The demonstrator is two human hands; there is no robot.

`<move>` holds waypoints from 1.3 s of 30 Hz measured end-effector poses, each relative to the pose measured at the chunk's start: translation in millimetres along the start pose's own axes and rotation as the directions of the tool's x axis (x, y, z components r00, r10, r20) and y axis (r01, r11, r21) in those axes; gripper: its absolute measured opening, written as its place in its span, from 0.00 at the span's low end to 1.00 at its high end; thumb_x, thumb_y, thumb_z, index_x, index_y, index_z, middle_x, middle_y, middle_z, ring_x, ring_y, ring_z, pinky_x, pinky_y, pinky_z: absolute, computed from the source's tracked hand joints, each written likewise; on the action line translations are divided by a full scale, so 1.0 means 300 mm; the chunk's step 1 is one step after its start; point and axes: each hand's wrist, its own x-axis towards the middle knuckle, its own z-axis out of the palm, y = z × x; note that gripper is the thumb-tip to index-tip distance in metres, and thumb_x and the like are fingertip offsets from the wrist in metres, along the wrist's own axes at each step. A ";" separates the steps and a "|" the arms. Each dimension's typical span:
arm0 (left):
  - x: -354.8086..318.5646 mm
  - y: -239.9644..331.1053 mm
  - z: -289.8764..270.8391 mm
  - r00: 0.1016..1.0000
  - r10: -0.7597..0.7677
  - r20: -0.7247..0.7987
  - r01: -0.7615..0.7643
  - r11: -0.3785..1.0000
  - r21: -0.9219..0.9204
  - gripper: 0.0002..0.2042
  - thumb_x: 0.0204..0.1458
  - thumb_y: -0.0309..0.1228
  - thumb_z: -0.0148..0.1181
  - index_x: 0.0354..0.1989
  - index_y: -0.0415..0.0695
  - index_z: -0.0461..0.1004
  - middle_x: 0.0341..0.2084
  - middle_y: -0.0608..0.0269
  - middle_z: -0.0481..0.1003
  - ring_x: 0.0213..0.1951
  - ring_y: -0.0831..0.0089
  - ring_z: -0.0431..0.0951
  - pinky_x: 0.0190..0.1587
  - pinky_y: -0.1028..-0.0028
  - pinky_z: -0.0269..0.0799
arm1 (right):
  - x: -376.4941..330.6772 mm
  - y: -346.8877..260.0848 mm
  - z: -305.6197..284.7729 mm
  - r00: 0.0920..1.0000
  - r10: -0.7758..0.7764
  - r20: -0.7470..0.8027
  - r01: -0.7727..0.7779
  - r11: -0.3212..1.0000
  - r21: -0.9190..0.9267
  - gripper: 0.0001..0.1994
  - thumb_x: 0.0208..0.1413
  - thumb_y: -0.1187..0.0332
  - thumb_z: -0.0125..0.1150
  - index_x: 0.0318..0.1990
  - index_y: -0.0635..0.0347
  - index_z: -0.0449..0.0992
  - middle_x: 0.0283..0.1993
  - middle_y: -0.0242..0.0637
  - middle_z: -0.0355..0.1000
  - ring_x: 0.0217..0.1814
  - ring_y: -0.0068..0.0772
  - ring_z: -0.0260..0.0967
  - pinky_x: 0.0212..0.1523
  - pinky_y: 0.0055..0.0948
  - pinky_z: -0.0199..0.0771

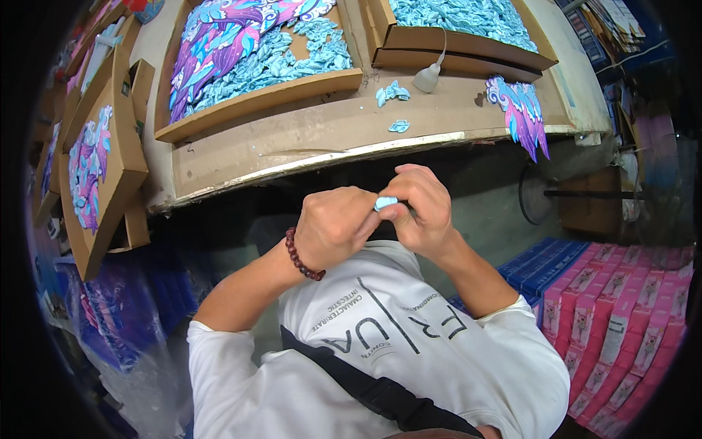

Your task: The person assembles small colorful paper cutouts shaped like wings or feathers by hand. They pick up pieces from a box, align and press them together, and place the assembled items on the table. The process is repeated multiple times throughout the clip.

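At the far left you have a tilted cardboard tray [117, 157] with a purple and blue assembled figure [88, 164] lying in it. Beside it, further from you, stands a bigger cardboard tray [256, 99]; inside are a large purple and blue winged figure [227, 40] and a heap of loose light blue pieces [292, 55].

Below the edge of the cardboard table [322, 132], your left hand [335, 227] is closed into a loose fist, with a dark red bead bracelet [301, 256] on the wrist. Its thumb and forefinger pinch one side of a small light blue piece [385, 203]. Your right hand [423, 212] is curled too and pinches the other side of the same piece, so the piece sits between both hands, in front of your chest, just under the table edge.

On the table above your hands lie two stray blue pieces [393, 93] and a grey squeeze bottle [428, 77]. Another tray of blue pieces [468, 36] stands behind them. To the right, a small purple wing part [521, 110] hangs over the table edge. At the far right, lower, are rows of pink boxes [621, 329] and some blue boxes [541, 260].
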 end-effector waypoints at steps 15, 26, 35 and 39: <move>-0.110 -0.194 -0.079 0.895 -0.429 0.120 0.134 0.003 -0.991 0.13 0.61 0.36 0.54 0.49 0.43 0.72 0.52 0.53 0.72 0.56 0.59 0.71 0.58 0.58 0.69 | 0.071 -0.105 0.107 0.984 0.076 0.163 -0.085 0.995 0.052 0.28 0.43 0.56 0.71 0.52 0.57 0.74 0.41 0.37 0.74 0.36 0.35 0.73 0.34 0.32 0.73; -0.111 -0.219 -0.058 0.976 -0.209 0.065 0.021 -0.210 -0.977 0.19 0.52 0.42 0.65 0.52 0.59 0.72 0.59 0.62 0.67 0.65 0.53 0.59 0.65 0.47 0.58 | 0.046 -0.148 0.123 0.985 -0.067 0.157 0.080 0.994 -0.075 0.20 0.42 0.63 0.71 0.45 0.55 0.78 0.42 0.31 0.74 0.33 0.30 0.72 0.33 0.28 0.70; -0.092 -0.198 -0.282 0.869 -0.487 -0.093 0.064 0.297 -0.953 0.15 0.64 0.41 0.48 0.49 0.42 0.70 0.44 0.56 0.75 0.48 0.60 0.76 0.51 0.57 0.74 | 0.030 -0.094 0.070 0.983 0.062 0.175 -0.063 0.998 0.005 0.16 0.41 0.69 0.72 0.40 0.63 0.78 0.40 0.42 0.76 0.38 0.43 0.76 0.39 0.35 0.77; -0.125 -0.279 -0.732 0.667 -0.586 -0.461 -0.055 0.579 -0.814 0.14 0.64 0.37 0.48 0.48 0.39 0.70 0.39 0.56 0.76 0.41 0.65 0.78 0.45 0.63 0.75 | 0.000 -0.049 0.024 0.962 0.227 0.150 -0.234 0.972 0.026 0.14 0.43 0.75 0.70 0.40 0.66 0.77 0.39 0.45 0.76 0.34 0.41 0.76 0.35 0.31 0.77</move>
